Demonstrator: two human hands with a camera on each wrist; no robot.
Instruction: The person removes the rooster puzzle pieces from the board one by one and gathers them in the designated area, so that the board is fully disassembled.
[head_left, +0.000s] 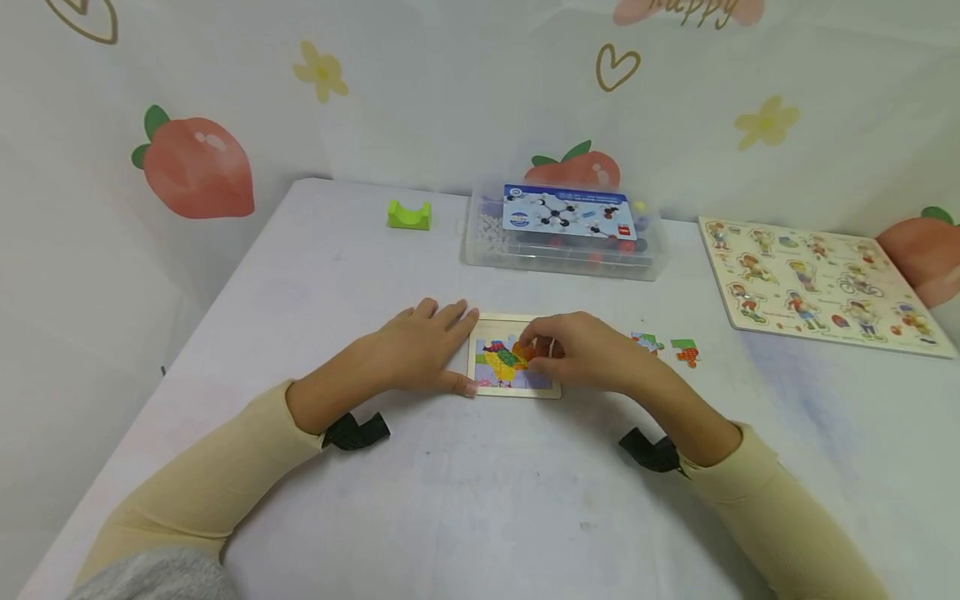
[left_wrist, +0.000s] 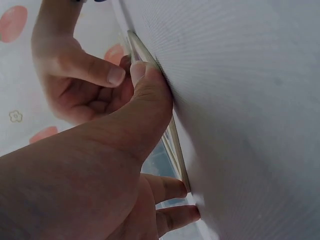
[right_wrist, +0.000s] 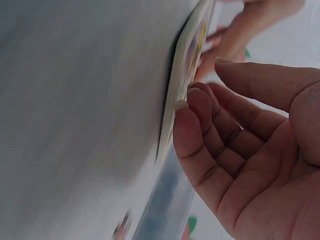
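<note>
A small wooden frame puzzle (head_left: 516, 392) lies flat on the table, showing a yellow bird picture with an orange and green part. At its left edge my left hand (head_left: 423, 350) rests with fingers spread, the thumb by the near corner and the index finger by the far one. In the left wrist view that thumb (left_wrist: 150, 87) presses on the frame's edge. Bent over the puzzle's right side, my right hand (head_left: 588, 350) has its fingertips at the picture. The right wrist view shows a gap between its thumb (right_wrist: 255, 82) and fingers, with nothing visible between them.
Two loose puzzle pieces, one (head_left: 648, 342) partly behind the right hand and another (head_left: 685, 352), lie to the right. Behind stand a clear plastic box (head_left: 487, 250) with a molecule-model card and a green block (head_left: 409, 217). A wooden picture board (head_left: 821, 283) lies far right.
</note>
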